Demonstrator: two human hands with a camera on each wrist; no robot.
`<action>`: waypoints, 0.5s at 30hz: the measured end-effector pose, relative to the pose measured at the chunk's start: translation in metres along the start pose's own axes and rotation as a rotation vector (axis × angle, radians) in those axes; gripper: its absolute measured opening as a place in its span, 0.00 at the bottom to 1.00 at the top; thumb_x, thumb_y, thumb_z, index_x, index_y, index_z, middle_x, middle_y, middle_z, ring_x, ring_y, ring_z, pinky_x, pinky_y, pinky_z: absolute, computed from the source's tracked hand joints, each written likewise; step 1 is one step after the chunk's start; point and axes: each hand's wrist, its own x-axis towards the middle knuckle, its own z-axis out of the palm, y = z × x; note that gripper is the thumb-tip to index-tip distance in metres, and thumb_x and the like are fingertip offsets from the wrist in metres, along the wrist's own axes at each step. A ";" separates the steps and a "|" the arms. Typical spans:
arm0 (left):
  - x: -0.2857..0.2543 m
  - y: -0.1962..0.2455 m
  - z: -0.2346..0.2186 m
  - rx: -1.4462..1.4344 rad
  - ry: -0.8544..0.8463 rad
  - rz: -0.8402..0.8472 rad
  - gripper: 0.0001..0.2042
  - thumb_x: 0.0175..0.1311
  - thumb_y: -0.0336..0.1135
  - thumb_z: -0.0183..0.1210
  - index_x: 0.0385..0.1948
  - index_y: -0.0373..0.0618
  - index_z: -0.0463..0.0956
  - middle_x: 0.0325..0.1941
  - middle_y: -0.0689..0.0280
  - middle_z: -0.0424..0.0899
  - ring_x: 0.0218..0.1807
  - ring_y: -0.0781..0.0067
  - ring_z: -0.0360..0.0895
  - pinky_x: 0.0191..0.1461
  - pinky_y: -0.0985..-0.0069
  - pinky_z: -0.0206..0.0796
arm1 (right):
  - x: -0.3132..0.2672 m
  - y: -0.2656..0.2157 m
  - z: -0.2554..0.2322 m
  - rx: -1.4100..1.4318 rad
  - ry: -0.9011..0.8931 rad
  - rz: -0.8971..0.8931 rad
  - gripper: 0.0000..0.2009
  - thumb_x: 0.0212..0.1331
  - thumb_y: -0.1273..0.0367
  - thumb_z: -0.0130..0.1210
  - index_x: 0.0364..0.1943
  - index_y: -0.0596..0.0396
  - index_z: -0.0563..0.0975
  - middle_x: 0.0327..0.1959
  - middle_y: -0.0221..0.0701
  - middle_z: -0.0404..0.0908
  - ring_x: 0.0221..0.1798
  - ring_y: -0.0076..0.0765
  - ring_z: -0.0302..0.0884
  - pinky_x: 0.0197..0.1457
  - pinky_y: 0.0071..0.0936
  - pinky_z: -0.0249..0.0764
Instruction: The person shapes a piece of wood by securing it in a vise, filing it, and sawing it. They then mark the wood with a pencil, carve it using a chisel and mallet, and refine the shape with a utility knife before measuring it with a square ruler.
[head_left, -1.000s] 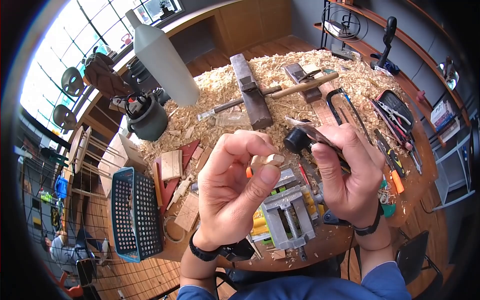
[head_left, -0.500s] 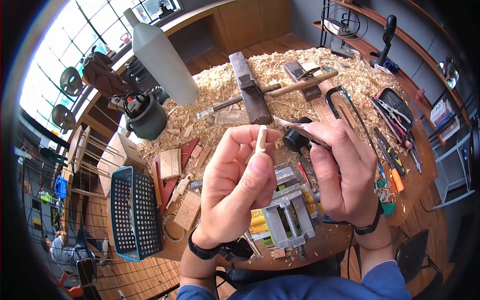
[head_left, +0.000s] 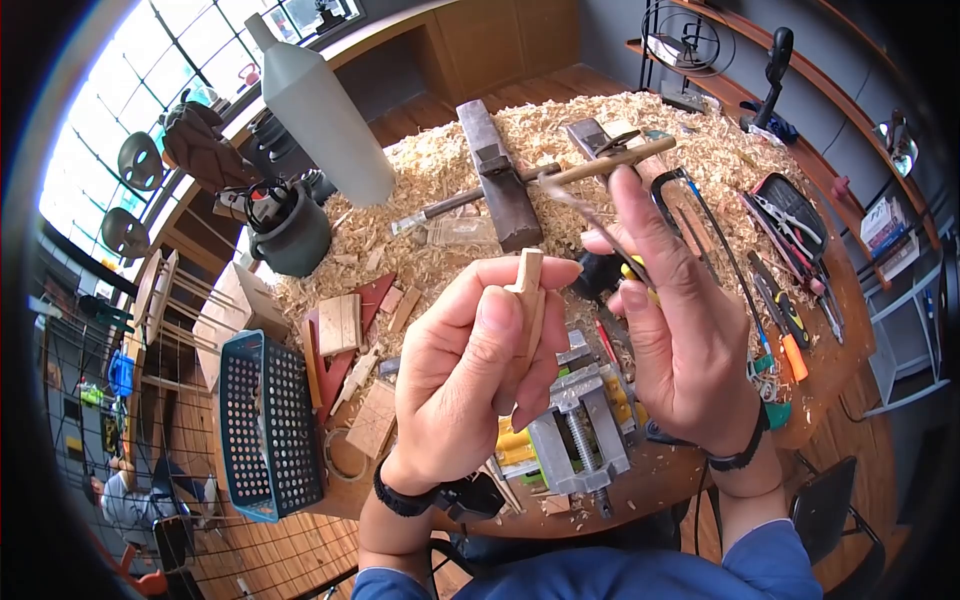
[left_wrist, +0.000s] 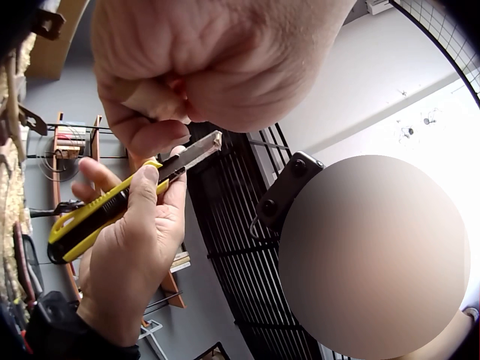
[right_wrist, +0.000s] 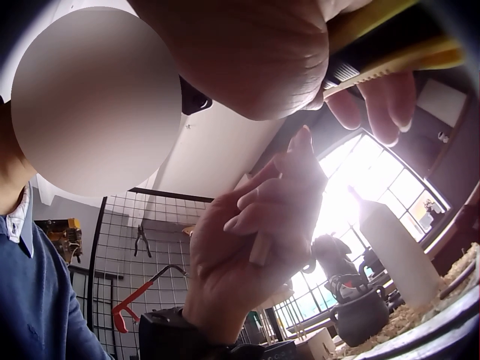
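My left hand [head_left: 465,375] grips a small carved wooden piece [head_left: 530,285], its narrow squared end standing up between thumb and forefinger. To its right, my right hand [head_left: 690,350] holds a yellow-and-black utility knife [left_wrist: 101,214], seen whole in the left wrist view with its blade [left_wrist: 201,152] extended. In the head view the blade points up and left, apart from the wood. The right wrist view shows the left hand [right_wrist: 255,232] with the wood's lower end [right_wrist: 260,249] below the fingers. A metal vise [head_left: 578,435] sits beneath the hands.
Wood shavings [head_left: 420,170] cover the table's far part, with a wooden plane [head_left: 500,180] and a mallet handle [head_left: 615,160] on them. A perforated basket [head_left: 262,425] stands left, a white bottle [head_left: 325,115] behind. A saw [head_left: 715,225] and orange-tipped tool [head_left: 794,357] lie right.
My left hand has turned the wooden piece upright, showing more of its length. My right forefinger has lifted and straightened, and the knife has tilted, its yellow part now showing.
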 end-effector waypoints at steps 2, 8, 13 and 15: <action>0.001 0.000 -0.001 0.001 0.009 -0.001 0.21 0.89 0.43 0.43 0.65 0.34 0.73 0.36 0.67 0.80 0.24 0.88 0.70 0.25 0.86 0.61 | -0.001 0.002 -0.003 -0.023 -0.044 -0.028 0.26 0.76 0.79 0.47 0.77 0.64 0.66 0.57 0.47 0.84 0.52 0.46 0.89 0.53 0.37 0.85; 0.003 -0.004 -0.008 0.022 0.022 0.014 0.20 0.89 0.41 0.43 0.61 0.33 0.76 0.34 0.64 0.83 0.21 0.87 0.70 0.25 0.87 0.60 | -0.001 -0.007 -0.004 -0.102 -0.091 0.009 0.32 0.68 0.80 0.54 0.78 0.65 0.64 0.54 0.49 0.81 0.51 0.51 0.85 0.56 0.40 0.82; 0.005 -0.008 -0.002 0.283 0.136 0.146 0.12 0.86 0.34 0.52 0.52 0.32 0.78 0.34 0.66 0.84 0.25 0.89 0.71 0.29 0.86 0.62 | -0.006 -0.004 -0.001 -0.199 -0.149 -0.013 0.37 0.63 0.80 0.59 0.79 0.65 0.63 0.55 0.52 0.80 0.52 0.56 0.83 0.58 0.43 0.80; 0.006 -0.009 0.002 0.395 0.257 0.211 0.10 0.84 0.32 0.54 0.45 0.32 0.79 0.32 0.68 0.84 0.29 0.90 0.70 0.32 0.86 0.62 | -0.006 -0.004 -0.002 -0.206 -0.149 -0.057 0.37 0.63 0.80 0.60 0.79 0.66 0.64 0.54 0.51 0.80 0.50 0.56 0.84 0.56 0.43 0.81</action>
